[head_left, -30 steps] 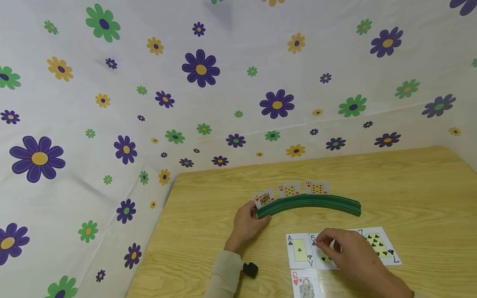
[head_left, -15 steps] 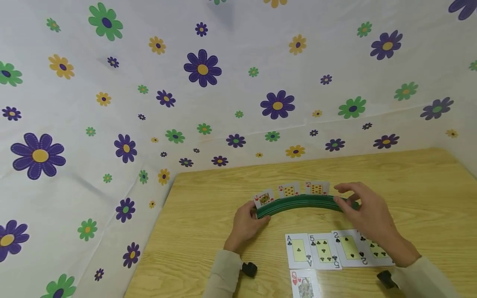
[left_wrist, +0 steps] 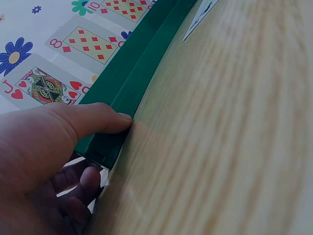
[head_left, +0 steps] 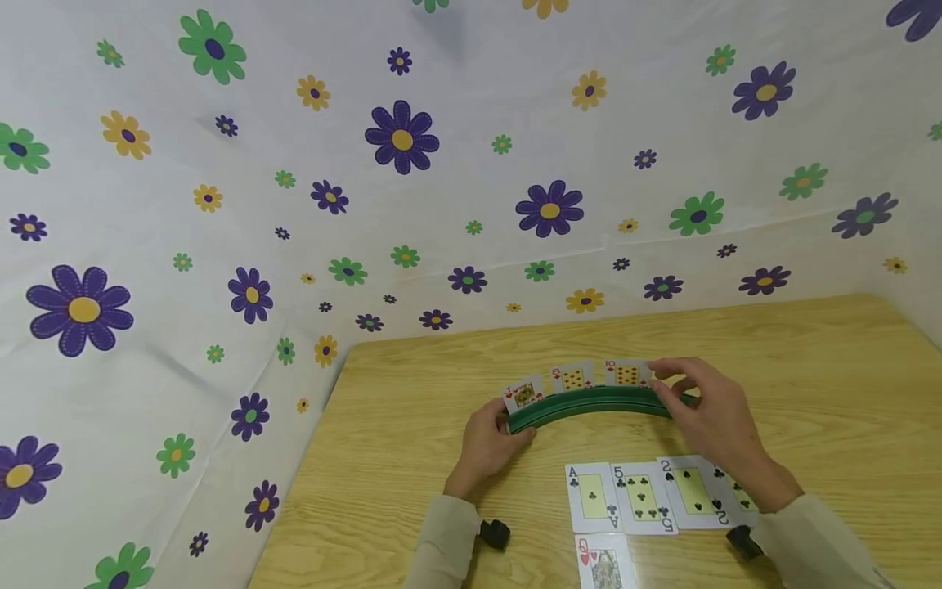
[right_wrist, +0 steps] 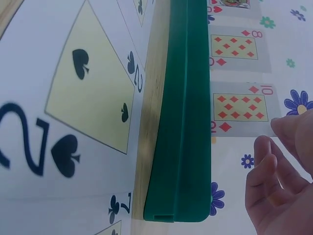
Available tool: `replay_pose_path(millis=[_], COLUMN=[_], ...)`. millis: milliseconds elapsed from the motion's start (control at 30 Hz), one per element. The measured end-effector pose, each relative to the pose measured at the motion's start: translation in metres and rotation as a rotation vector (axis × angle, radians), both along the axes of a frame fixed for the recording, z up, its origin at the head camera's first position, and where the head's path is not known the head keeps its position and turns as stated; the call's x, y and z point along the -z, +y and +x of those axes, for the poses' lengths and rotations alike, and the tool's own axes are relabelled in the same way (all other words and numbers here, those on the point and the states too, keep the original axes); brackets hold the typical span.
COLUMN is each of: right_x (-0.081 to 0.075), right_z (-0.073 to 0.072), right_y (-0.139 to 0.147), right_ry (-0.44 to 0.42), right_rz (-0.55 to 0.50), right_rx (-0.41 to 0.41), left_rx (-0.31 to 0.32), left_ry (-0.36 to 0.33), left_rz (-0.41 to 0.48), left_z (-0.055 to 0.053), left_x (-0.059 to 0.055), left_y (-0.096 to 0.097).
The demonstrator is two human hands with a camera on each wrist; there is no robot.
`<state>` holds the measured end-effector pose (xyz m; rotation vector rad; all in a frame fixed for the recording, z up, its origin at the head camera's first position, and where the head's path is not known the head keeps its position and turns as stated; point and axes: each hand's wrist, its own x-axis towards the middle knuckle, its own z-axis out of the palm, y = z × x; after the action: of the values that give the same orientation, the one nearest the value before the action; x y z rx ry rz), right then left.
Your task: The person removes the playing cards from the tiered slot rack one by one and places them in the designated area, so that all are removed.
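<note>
The left hand (head_left: 487, 442) grips the green card holder (head_left: 594, 400) at its eight o'clock end, same as before. The holder lies at twelve o'clock from the ace (head_left: 592, 497). The right hand (head_left: 717, 417) has moved toward nine o'clock; its fingertips now touch the ten of diamonds (head_left: 627, 375), but I cannot tell if they pinch it.

Head view: your right hand (head_left: 710, 413) covers the right end of the green rack (head_left: 602, 400); your wrist (head_left: 774, 484) mostly obscures the rightmost clubs card (head_left: 742, 501). Queen of hearts (head_left: 606, 564) and worktop's (head_left: 368, 491) near edge: cut off below.
</note>
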<state>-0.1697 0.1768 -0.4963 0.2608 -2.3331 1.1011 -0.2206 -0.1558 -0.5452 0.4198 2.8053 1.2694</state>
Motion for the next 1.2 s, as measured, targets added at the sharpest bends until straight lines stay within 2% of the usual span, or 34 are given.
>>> replay_pose_path(millis=[300, 633, 833, 1000, 1200], right_x=[-0.0036, -0.0033, -0.0037, -0.0046, -0.0053], right_z=[-0.0008, -0.0054, -0.0044, -0.0044, -0.0064], right_y=[0.0019, 0.0012, 0.0019, 0.0002, -0.0007], right_ry=[-0.033, 0.024, -0.018, -0.051, -0.04], right_rz=[-0.01, 0.002, 0.001, 0.003, -0.002], right_rx=[0.011, -0.008, 0.003, 0.012, 0.027], left_rx=[-0.002, -0.007, -0.004, -0.003, -0.014], left_ry=[0.011, 0.021, 0.02, 0.019, 0.012], left_rz=[0.006, -0.002, -0.004, 0.0, -0.012], left_z=[-0.0011, -0.0007, -0.0011, -0.0006, 0.0003], left_x=[0.0039, 0.0061, 0.0092, 0.0086, 0.0047], left_y=[-0.0013, -0.002, -0.003, -0.0026, -0.0008])
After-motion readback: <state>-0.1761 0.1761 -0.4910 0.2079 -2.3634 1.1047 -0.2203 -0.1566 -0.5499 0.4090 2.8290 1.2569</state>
